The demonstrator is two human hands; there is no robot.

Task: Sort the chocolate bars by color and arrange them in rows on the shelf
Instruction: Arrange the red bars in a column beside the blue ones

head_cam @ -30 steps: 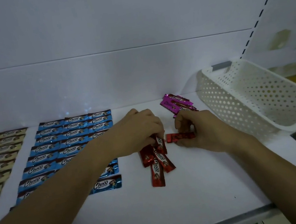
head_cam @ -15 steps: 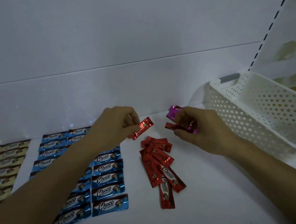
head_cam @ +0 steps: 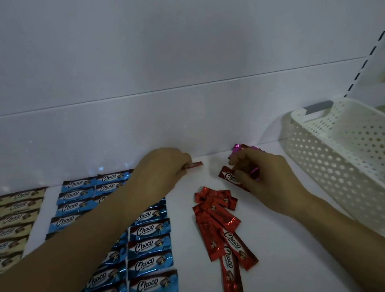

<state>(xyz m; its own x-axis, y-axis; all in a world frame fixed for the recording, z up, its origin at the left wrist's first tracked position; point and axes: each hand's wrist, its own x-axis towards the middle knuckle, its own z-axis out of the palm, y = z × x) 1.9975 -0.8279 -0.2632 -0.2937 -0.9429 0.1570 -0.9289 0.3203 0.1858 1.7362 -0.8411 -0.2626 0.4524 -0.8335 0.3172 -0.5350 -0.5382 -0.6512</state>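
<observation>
On the white shelf (head_cam: 286, 251), my left hand (head_cam: 160, 172) holds one red chocolate bar (head_cam: 195, 164) flat against the surface near the back wall, right of the blue rows. My right hand (head_cam: 261, 176) pinches another red bar (head_cam: 228, 176) just in front of the pink bars (head_cam: 240, 148), which it partly hides. A loose pile of red bars (head_cam: 221, 225) lies between my forearms. Blue bars (head_cam: 150, 264) lie in neat rows on the left. Cream bars (head_cam: 2, 232) fill rows at the far left.
A white perforated plastic basket (head_cam: 350, 164) stands at the right, tilted toward the shelf's right edge. The white back wall (head_cam: 135, 128) runs just behind the bars. Bare shelf surface lies in front of the red pile.
My left hand has carried its red bar back to the wall and lowered it onto the shelf. My right hand keeps hold of its red bar near the pink ones.
</observation>
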